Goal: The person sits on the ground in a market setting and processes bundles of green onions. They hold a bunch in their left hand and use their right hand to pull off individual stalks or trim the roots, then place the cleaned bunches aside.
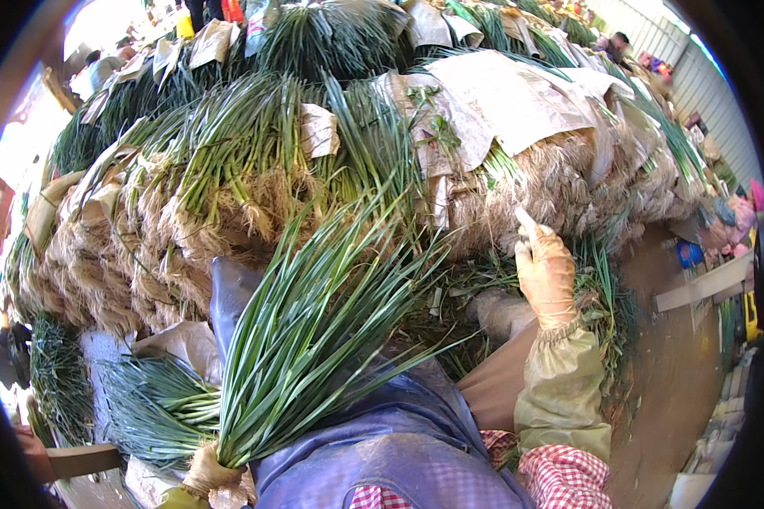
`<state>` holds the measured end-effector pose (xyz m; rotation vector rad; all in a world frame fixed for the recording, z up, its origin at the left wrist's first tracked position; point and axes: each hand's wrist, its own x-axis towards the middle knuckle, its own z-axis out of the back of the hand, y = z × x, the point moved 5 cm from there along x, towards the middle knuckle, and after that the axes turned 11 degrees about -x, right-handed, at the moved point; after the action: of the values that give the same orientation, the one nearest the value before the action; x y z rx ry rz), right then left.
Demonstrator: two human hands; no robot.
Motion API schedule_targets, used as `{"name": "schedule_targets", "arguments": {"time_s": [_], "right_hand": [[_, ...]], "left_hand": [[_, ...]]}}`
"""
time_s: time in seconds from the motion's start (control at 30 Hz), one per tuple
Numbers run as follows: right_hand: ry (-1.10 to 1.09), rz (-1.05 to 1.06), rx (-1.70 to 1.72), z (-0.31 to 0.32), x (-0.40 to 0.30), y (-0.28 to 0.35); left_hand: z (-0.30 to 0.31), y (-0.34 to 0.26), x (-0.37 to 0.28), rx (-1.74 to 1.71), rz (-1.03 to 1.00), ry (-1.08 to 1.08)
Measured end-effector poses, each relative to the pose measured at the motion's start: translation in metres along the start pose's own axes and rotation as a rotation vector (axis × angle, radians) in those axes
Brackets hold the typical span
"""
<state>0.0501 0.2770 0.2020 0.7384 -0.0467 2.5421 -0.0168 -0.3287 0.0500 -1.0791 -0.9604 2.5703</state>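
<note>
A bunch of long green scallions (318,318) fans up across the blue apron (395,439) over my lap. My left hand (213,467), in a tan glove, grips the bunch near its lower end at the bottom left. More scallions (159,407) lie on their side just beyond that hand. My right hand (545,270), gloved and with a green sleeve cover (557,388), is raised at the right in front of the piled roots (538,184). One finger of it points up and forward, with a pale tip; whether anything is held there cannot be told.
Large stacks of rooted scallions (248,140) curve across the front, partly under pale sacking (509,95). Loose leaves (484,280) litter the ground by my boots. A plank (703,283) juts in at the right. Several people are farther off, one (614,48) at the upper right.
</note>
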Motion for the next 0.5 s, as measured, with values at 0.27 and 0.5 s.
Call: {"name": "schedule_targets", "arguments": {"time_s": [0.27,0.5], "right_hand": [[0.408,0.565,0.166,-0.047,0.008,0.108],[0.320,0.768,0.172,-0.094,-0.004,0.142]], "left_hand": [[0.003,-0.022,-0.006,-0.006,0.076,-0.014],[0.002,-0.049,-0.010,0.197,-0.211,-0.054]]}}
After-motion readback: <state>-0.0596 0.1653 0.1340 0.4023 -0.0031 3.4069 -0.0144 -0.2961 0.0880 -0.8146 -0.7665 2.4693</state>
